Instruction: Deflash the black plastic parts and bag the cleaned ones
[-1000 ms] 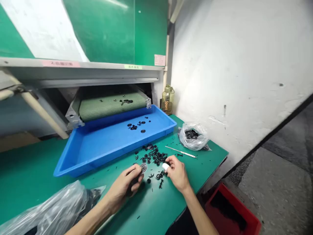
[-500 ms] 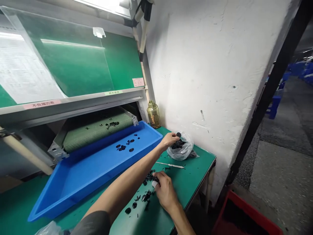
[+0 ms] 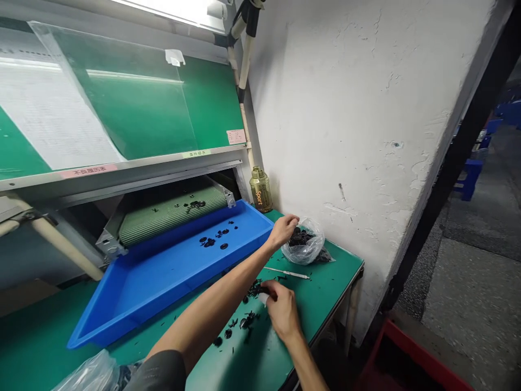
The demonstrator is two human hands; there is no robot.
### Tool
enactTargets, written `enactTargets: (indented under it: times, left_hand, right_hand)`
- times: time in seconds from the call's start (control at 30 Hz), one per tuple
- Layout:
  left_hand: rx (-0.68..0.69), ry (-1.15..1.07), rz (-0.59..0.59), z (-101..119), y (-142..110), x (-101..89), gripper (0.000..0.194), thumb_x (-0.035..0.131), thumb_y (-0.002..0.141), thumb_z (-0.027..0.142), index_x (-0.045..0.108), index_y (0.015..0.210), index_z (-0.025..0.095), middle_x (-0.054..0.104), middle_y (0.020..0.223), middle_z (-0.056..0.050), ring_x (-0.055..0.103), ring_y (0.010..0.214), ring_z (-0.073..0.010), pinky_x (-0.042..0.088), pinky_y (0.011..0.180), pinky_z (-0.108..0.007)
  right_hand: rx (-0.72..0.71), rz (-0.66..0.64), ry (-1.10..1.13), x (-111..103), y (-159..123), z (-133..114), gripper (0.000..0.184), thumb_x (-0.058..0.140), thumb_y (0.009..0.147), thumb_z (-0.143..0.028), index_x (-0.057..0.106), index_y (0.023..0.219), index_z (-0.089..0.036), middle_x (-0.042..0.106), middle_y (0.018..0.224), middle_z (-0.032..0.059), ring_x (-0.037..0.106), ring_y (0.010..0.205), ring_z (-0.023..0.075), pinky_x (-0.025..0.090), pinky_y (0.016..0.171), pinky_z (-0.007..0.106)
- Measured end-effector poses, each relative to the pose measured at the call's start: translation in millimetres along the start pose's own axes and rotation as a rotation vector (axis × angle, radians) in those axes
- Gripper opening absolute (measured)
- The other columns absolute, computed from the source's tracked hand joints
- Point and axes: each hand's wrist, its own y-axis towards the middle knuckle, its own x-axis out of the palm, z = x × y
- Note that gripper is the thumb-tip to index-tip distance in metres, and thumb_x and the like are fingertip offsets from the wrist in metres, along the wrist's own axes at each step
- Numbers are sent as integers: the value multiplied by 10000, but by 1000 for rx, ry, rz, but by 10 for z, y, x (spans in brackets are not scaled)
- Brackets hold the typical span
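Observation:
My left hand [image 3: 284, 231] reaches across to a clear plastic bag [image 3: 306, 252], its fingers pinched over the bag's open mouth. No part shows in those fingertips. Black plastic parts [image 3: 300, 237], some of them round, fill the bag. Nearer to me, my right hand [image 3: 281, 310] is closed around a small black plastic part [image 3: 265, 291], mostly hidden by its fingers. A white covering wraps one fingertip of that hand. Beside it, loose black discs and small black pieces [image 3: 246, 321] lie scattered on the green table [image 3: 321, 296].
A blue tray [image 3: 163, 296] holding several black parts stands below a green conveyor belt [image 3: 171, 220]. A white pen-like tool [image 3: 295, 274] lies near the bag. At the wall stands a bottle [image 3: 261, 190]. A red bin [image 3: 419, 339] sits beyond the table's right edge.
The black disc in my left fingertips is no longer visible there; that hand stays over the bag. My right hand stays by the loose parts, its fingers drawn closer together. The view has shifted slightly.

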Motion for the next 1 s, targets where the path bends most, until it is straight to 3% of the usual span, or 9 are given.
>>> enactTargets:
  times: [0.17, 0.27, 0.37, 0.43, 0.57, 0.67, 0.73, 0.9, 1.0]
  left_hand:
    - [-5, -102, 70, -102, -901, -412, 259, 372, 913, 319, 554, 1018, 168, 581, 771, 7, 487, 605, -101, 383, 559, -207]
    - [-137, -153, 87, -284, -1580, -654, 291, 418, 900, 418, 543, 977, 167, 520, 687, 33, 417, 532, -94, 330, 499, -209]
    - [-305, -243, 17, -440, -2116, -776, 399, 458, 871, 531, 550, 966, 154, 516, 714, 27, 415, 545, -91, 305, 489, -207]
    - [-337, -288, -60, -503, -2352, -800, 440, 435, 879, 567, 551, 941, 148, 515, 701, 24, 416, 546, -90, 296, 488, -207]
    - [-334, -284, -122, -573, -2620, -828, 438, 404, 903, 566, 521, 823, 151, 457, 564, 47, 384, 496, -90, 279, 478, -215]
    - [-343, -341, -105, -623, -2746, -863, 376, 385, 925, 538, 467, 972, 174, 472, 588, 62, 372, 483, -93, 276, 476, -217]
    - [-322, -337, -42, -663, -2810, -878, 333, 352, 946, 512, 423, 1012, 193, 474, 625, 62, 399, 533, -102, 308, 516, -220]
    - [-358, -321, 35, -772, -2891, -890, 364, 298, 955, 522, 449, 948, 190, 461, 646, 46, 427, 576, -105, 334, 540, -224]
    - [-412, -503, 81, -845, -2870, -906, 407, 346, 929, 560, 465, 1053, 190, 457, 599, 62, 389, 498, -89, 288, 469, -202]
  right_hand:
    - [94, 13, 83, -38, 44, 32, 178, 551, 705, -194, 627, 866, -190, 676, 750, 33, 635, 638, 174, 522, 587, 282]
    - [104, -62, 159, -36, 33, 29, 220, 561, 710, -244, 615, 909, -167, 659, 779, 30, 628, 601, 143, 506, 533, 239]
    - [83, -161, 181, 20, -58, -31, 324, 553, 729, -251, 635, 1028, -158, 647, 829, 28, 606, 572, 117, 489, 527, 224]
    - [49, -239, 156, 78, -172, -112, 310, 551, 756, -252, 671, 1031, -174, 637, 813, 22, 585, 578, 114, 475, 534, 223]
    - [-46, -362, 45, 156, -415, -322, 287, 513, 781, -174, 727, 963, -235, 618, 767, 13, 555, 656, 133, 448, 606, 232]
    - [-106, -455, -83, 212, -495, -442, 283, 488, 805, -158, 708, 962, -242, 638, 789, 15, 565, 709, 148, 437, 646, 241]
    - [-60, -483, -131, 290, -509, -481, 206, 488, 830, -201, 679, 906, -218, 634, 737, 7, 558, 651, 139, 420, 594, 230]
    - [79, -487, -186, 483, -477, -496, 300, 428, 908, -380, 589, 736, -196, 545, 521, -27, 479, 475, 115, 354, 480, 223]
    - [-5, -552, -360, 483, -252, -493, 285, 370, 921, -325, 614, 843, -199, 613, 603, -8, 545, 526, 128, 398, 522, 229]
